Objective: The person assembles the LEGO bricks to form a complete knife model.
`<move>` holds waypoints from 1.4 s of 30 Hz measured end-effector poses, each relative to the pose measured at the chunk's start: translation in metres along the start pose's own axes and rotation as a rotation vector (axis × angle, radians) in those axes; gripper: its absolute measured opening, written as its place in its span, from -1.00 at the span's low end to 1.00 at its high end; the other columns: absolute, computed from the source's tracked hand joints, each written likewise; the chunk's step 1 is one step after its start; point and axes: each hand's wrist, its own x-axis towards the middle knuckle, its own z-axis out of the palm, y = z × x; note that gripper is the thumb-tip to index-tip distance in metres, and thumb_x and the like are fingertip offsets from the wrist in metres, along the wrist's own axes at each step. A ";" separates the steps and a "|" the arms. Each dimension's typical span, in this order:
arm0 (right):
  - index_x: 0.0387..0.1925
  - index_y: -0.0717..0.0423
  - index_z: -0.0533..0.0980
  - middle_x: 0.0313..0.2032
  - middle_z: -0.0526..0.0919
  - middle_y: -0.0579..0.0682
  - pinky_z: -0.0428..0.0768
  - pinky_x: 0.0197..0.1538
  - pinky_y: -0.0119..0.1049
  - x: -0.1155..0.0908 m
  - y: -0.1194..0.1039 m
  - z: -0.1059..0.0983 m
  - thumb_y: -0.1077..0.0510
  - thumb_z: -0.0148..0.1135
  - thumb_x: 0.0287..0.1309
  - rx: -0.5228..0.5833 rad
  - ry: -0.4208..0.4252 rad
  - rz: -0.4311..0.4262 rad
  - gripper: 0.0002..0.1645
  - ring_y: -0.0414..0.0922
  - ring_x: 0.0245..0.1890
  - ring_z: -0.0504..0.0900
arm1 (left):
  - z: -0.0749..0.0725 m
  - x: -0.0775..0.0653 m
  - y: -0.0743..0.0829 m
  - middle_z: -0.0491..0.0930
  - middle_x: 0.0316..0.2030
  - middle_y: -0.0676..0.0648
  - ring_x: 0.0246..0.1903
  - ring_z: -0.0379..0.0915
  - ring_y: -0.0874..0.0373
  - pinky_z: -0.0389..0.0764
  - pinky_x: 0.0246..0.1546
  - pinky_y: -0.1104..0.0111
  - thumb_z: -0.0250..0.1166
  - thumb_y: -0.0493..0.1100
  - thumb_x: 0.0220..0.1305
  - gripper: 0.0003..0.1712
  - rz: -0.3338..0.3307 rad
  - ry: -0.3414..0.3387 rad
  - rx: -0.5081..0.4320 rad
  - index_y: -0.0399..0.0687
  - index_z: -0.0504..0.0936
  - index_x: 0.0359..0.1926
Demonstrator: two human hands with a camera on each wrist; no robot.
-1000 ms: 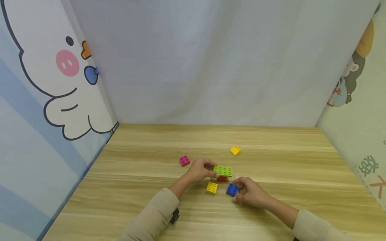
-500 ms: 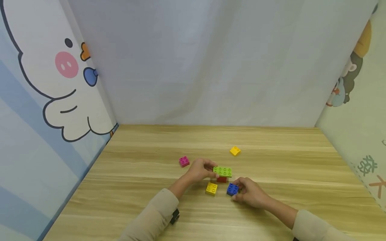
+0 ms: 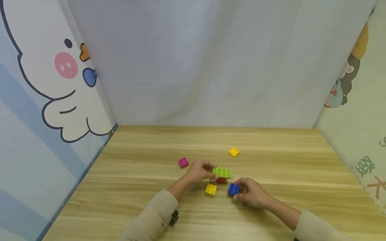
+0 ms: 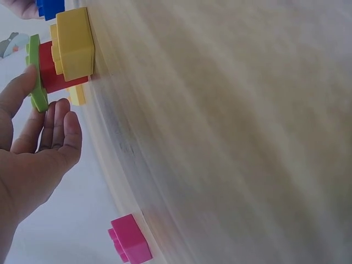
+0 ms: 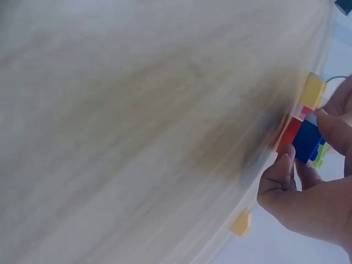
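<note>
Through my head feed, I have the left hand point(image 3: 199, 170) pinching the green plate point(image 3: 221, 172) at its nine o'clock end, a red brick point(image 3: 221, 180) directly beneath. The right hand point(image 3: 252, 192), apart from it, grips the blue brick point(image 3: 233, 189) at the plate's five o'clock. On the wooden table point(image 3: 135, 167) I see a yellow brick point(image 3: 210, 190) near at seven, a pink brick point(image 3: 183, 163) past nine, a sloped yellow piece point(image 3: 234, 152) at one.
</note>
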 end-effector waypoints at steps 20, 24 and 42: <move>0.01 0.34 0.46 -0.23 0.53 0.04 0.50 -0.34 -0.32 -0.002 -0.007 -0.001 0.25 0.31 0.05 -0.016 0.143 -0.102 -0.54 -0.13 -0.32 0.48 | 0.000 -0.005 -0.003 0.55 -0.38 0.04 -0.36 0.45 0.20 0.51 -0.30 0.41 0.47 -0.26 -0.05 -0.63 0.052 0.009 0.002 -0.23 0.64 -0.16; 0.02 0.35 0.44 -0.26 0.53 0.06 0.50 -0.36 -0.34 -0.001 -0.008 -0.002 0.28 0.31 0.04 -0.003 0.161 -0.158 -0.52 -0.13 -0.34 0.49 | -0.001 -0.006 -0.003 0.55 -0.38 0.04 -0.36 0.45 0.21 0.51 -0.31 0.41 0.47 -0.26 -0.05 -0.63 0.050 0.009 -0.002 -0.23 0.64 -0.14; -0.05 0.31 0.49 -0.17 0.51 0.09 0.49 -0.36 -0.31 0.007 -0.018 -0.011 0.41 0.28 -0.02 0.049 0.219 -0.176 -0.59 -0.08 -0.30 0.47 | -0.002 -0.004 -0.006 0.57 -0.33 -0.02 -0.33 0.46 0.17 0.53 -0.28 0.40 0.41 -0.33 -0.01 -0.62 0.078 -0.026 -0.035 -0.29 0.62 -0.10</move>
